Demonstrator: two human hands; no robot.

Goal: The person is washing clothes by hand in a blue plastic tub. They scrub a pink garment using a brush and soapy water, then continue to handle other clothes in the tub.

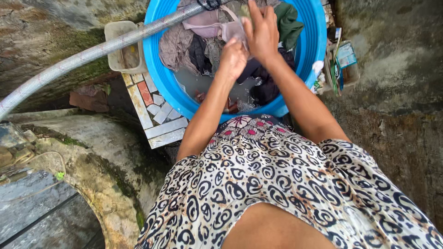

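Note:
A big blue plastic basin (159,69) stands in front of me, full of wet clothes in murky water. My left hand (232,59) is fisted around a piece of pale pink cloth (230,31) above the water. My right hand (261,31) presses on the same pink cloth, fingers spread over it. Grey, dark and green garments (288,20) lie heaped around both hands. My patterned black and white dress fills the lower part of the view.
A grey ribbed hose (92,50) runs from the left into the basin's top. A clear tub (121,48) sits left of the basin, a small box of items (344,64) right. Tile pieces (152,110) lie below, beside a curved mossy concrete rim (97,184).

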